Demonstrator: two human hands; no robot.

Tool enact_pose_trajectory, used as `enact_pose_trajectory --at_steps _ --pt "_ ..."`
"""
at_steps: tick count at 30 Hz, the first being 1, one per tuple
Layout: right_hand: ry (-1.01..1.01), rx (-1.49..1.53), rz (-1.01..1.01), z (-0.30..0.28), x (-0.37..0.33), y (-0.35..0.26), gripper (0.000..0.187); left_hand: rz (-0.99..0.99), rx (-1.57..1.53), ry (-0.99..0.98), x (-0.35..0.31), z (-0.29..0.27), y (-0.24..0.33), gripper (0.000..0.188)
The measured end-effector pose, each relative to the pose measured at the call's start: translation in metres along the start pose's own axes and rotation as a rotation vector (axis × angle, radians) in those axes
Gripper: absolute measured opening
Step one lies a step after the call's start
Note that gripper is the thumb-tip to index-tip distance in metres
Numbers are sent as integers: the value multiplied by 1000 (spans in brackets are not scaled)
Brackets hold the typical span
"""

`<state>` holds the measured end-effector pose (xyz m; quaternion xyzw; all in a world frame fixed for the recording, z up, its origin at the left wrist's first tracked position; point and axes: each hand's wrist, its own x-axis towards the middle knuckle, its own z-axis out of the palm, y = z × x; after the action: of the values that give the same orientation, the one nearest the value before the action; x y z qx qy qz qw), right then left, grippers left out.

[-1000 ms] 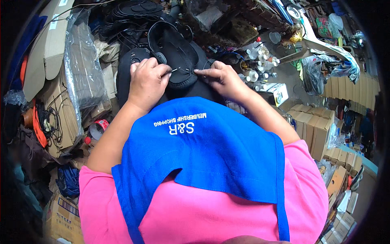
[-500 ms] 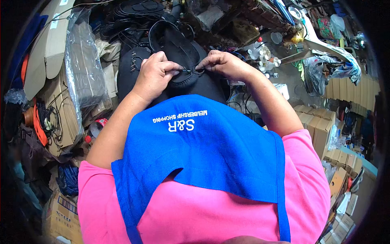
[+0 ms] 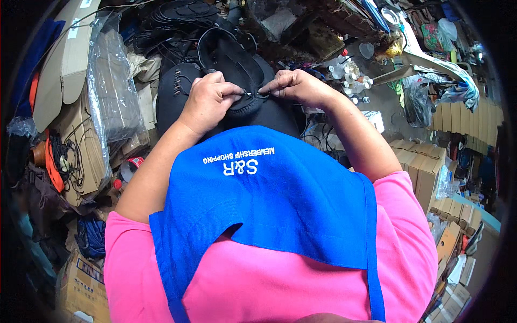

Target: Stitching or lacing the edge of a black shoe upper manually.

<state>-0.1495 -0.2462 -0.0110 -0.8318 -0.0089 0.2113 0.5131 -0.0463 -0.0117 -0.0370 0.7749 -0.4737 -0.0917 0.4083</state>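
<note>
Left hand (image 3: pixel 211 101) pinches a probable needle (image 3: pixel 248 93) at black shoe (image 3: pixel 237 70); right hand's (image 3: pixel 288 87) grip unclear.

Clustered bottles (image 3: pixel 351 75) and cardboard boxes (image 3: pixel 420 166) suggest a cluttered workshop.

The left forearm (image 3: pixel 157 161) and right forearm (image 3: pixel 363 137) are slanting inward. The left hand (image 3: pixel 211 102) is curling, its fingers (image 3: pixel 230 89) pinching together; the right hand (image 3: pixel 301 88) is facing it, index finger (image 3: pixel 273 85) pointing left, the two hands' tips sitting close but apart.
</note>
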Motion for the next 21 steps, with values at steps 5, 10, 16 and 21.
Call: enact_pose_trajectory --at_steps 5,10,16,21 --pt "-37 155 29 4 3 8 32 -72 -126 -57 6 0 -5 16" --pt "5 99 17 6 -3 1 30 42 47 -109 3 -14 12 18" --pt "143 349 136 24 -7 1 31 -221 15 -98 -12 -10 8 20" --pt "179 502 184 27 -4 0 31 -375 -129 -68 -10 2 6 17"
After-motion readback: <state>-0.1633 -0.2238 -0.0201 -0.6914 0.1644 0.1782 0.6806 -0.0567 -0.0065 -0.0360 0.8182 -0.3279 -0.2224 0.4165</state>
